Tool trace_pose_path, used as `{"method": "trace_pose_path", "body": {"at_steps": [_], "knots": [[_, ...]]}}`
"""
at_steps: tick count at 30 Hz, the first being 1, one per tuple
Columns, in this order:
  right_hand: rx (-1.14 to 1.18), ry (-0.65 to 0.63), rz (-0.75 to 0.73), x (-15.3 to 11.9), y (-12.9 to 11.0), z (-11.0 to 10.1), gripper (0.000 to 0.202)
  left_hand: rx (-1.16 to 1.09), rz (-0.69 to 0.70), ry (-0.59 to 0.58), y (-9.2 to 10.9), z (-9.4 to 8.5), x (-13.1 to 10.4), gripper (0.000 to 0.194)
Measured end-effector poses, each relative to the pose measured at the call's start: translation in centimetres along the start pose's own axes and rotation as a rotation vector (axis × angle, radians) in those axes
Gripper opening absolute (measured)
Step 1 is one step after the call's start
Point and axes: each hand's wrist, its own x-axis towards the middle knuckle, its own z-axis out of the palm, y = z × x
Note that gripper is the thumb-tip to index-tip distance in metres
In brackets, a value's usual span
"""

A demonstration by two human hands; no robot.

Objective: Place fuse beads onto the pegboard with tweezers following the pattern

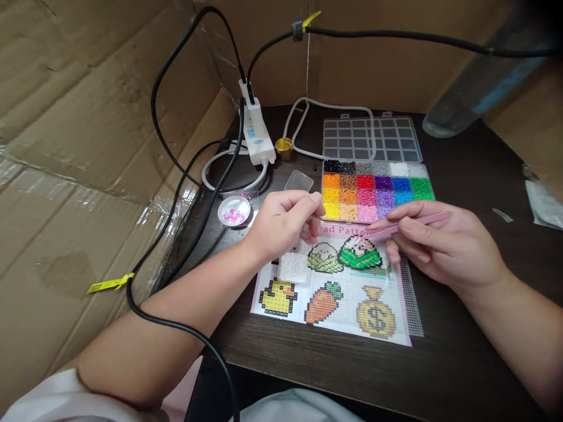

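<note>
Pink tweezers [424, 221] are gripped in my right hand [448, 243], their tips over a green, white and black bead figure [360, 256]. That figure lies on a clear pegboard [411, 293] over the printed bead pattern sheet [285, 325]. My left hand [290, 220] is closed above the sheet's upper left, thumb against curled fingers. Whatever it may hold is hidden. Just below it sits a small clear box of white beads [292, 268]. Printed carrot [323, 303], yellow figure and money bag pictures show on the sheet.
Behind my hands lies an open bead case [366, 190] with many colours. A white dish of pink beads [234, 211] stands left, near a clear lid [299, 181]. A power strip [258, 132], gold cup [284, 149] and black cable [185, 322] are around; cardboard walls enclose the table.
</note>
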Motion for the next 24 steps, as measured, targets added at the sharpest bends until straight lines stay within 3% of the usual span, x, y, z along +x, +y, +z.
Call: {"method": "trace_pose_path", "body": {"at_steps": [3, 8, 24], "knots": [[0.122, -0.09, 0.098, 0.01, 0.04, -0.14, 0.012, 0.001, 0.005, -0.003, 0.01, 0.0, 0.04, 0.032], [0.045, -0.116, 0.074, -0.05, 0.38, -0.49, 0.014, 0.002, 0.019, -0.005, 0.0, 0.07, 0.06, 0.032], [-0.139, -0.1, 0.038, -0.3, 0.61, -0.59, 0.014, 0.027, 0.013, 0.006, 0.2, 0.15, 0.02, 0.031]]}}
